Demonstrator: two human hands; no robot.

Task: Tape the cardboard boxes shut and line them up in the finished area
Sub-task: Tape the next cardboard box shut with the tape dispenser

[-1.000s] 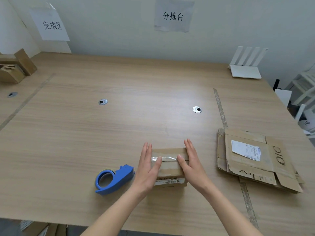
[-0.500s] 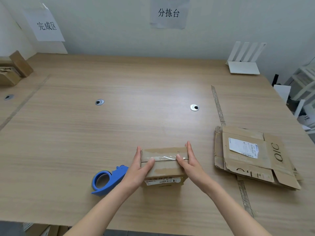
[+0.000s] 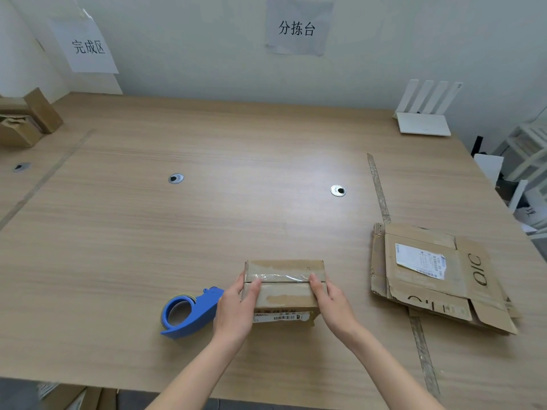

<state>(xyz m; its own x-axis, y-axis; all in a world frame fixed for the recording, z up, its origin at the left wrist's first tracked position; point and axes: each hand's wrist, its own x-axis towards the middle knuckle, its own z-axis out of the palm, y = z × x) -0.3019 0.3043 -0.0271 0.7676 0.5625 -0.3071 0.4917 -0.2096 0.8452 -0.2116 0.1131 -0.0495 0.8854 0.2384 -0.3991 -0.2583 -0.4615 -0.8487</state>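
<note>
A small cardboard box (image 3: 284,298) stands near the table's front edge, with a strip of clear tape (image 3: 281,276) across its top seam and a barcode label on its near side. My left hand (image 3: 233,312) grips the box's left end, thumb on the tape. My right hand (image 3: 334,306) grips the right end, thumb on the other end of the tape. A blue tape dispenser (image 3: 189,312) lies on the table just left of my left hand. Under a paper sign (image 3: 88,47) at the far left, other cardboard boxes (image 3: 23,122) sit.
A stack of flattened cardboard (image 3: 429,279) with a shipping label lies to the right of the box. A white router (image 3: 423,122) stands at the back right. Tape lines run along the wooden table (image 3: 207,226) at left and right. Two cable grommets sit mid-table.
Both hands have slid back along the box's ends toward me, and their fingers, straight before, now wrap the ends. The box and dispenser stay in place.
</note>
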